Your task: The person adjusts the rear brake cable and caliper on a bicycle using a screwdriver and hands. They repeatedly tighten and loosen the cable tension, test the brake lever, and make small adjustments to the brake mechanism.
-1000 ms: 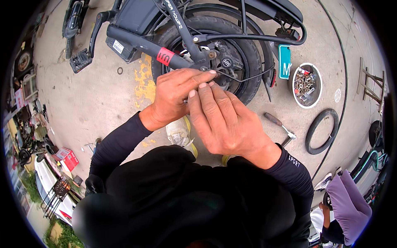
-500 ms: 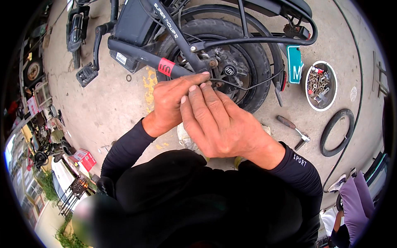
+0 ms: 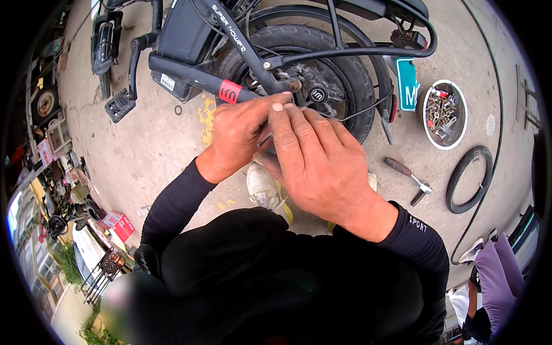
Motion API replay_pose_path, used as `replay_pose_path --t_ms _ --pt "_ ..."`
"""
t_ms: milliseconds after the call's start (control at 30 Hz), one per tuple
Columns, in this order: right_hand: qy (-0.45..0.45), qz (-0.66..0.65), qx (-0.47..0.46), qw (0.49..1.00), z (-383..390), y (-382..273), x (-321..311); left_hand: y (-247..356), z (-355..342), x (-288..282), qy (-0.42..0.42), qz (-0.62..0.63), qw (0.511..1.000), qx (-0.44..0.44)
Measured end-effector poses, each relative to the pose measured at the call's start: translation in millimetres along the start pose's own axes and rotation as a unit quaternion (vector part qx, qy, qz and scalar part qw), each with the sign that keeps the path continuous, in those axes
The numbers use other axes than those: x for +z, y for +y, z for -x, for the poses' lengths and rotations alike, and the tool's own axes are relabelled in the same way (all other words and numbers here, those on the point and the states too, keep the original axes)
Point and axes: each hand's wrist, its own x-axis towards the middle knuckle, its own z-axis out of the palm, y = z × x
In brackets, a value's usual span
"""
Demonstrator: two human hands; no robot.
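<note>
In front of the bike's rear wheel [image 3: 253, 49], my left hand [image 3: 238, 129] is closed round a thin metal piece [image 3: 265, 138], whose far part is hidden. My right hand [image 3: 319, 164] lies against it, fingers together and curled over whatever is between the two hands, with the thumb lower. My fingertips are beside the black frame tube with a red band [image 3: 230, 91], just below the axle bolt [image 3: 295, 85] and hub cap [image 3: 318, 95]; whether they touch the bike is unclear. A cable [image 3: 368, 108] runs across the tyre to the right of my hands.
A white-rimmed bucket of small metal parts [image 3: 443, 115], a teal plate [image 3: 406, 83], a ratchet wrench [image 3: 407, 176] and a loose tyre [image 3: 468, 178] lie to the right. A pedal [image 3: 119, 104] is upper left, clutter and a red box [image 3: 118, 226] left, another person's purple-clad legs [image 3: 497, 284] lower right.
My right hand has shifted up and right, its fingertips higher and thumb dropped, so the thin metal piece shows between my hands. The view has shifted slightly.
</note>
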Motion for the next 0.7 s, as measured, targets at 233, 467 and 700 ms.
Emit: replay_pose_path --t_ms 233,467,700 --pt "-0.038 0.131 0.013 0.991 -8.8 -21.5 5.7 0.7 -2.7 3.4 0.042 0.014 0.999 0.007" --pt "-0.036 0.14 0.012 0.989 -12.7 -23.2 10.0 -3.7 -3.3 4.8 0.057 -0.002 0.998 0.033" --pt "-0.079 0.083 -0.024 0.993 -12.6 -9.9 -2.3 -6.9 -4.5 6.5 0.062 -0.012 0.998 0.027"
